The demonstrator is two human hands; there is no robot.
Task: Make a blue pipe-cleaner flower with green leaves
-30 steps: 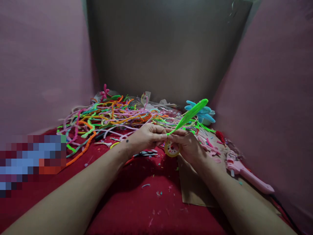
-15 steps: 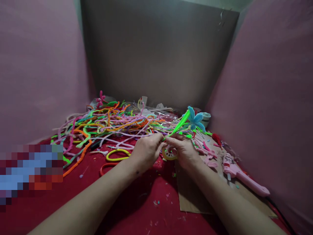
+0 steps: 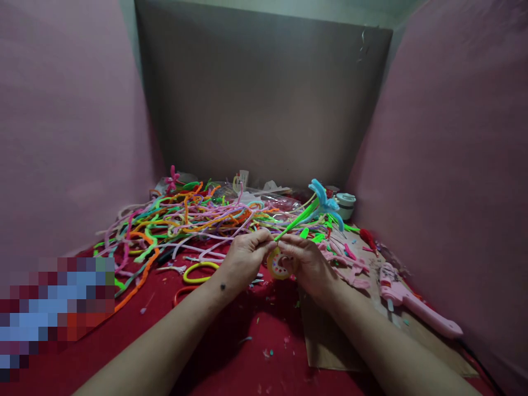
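In the head view, a blue pipe-cleaner flower [image 3: 326, 204] with a bright green stem [image 3: 303, 215] slants up to the right from my hands. My left hand [image 3: 247, 254] is closed, thumb and fingers pinching the stem's lower end. Close against it, my right hand [image 3: 307, 261] is closed around the same end, its fingers partly hiding it. A small yellow roll of tape [image 3: 274, 265] with a dotted core hangs under the fingertips, at my right hand. The exact contact between fingers, stem and tape is hidden.
A heap of coloured pipe cleaners [image 3: 198, 220] spreads across the red cloth [image 3: 231, 352]. Scissors with yellow handles [image 3: 202, 271] lie at the left. Right are a pink glue gun [image 3: 421, 305] on a board [image 3: 330, 349], a red pipe-cleaner piece [image 3: 367, 240] and a lidded jar [image 3: 345, 205].
The blue flower has turned, its petals now seen more from the side. The tape roll shows further left between my hands. The whole view has shifted slightly.
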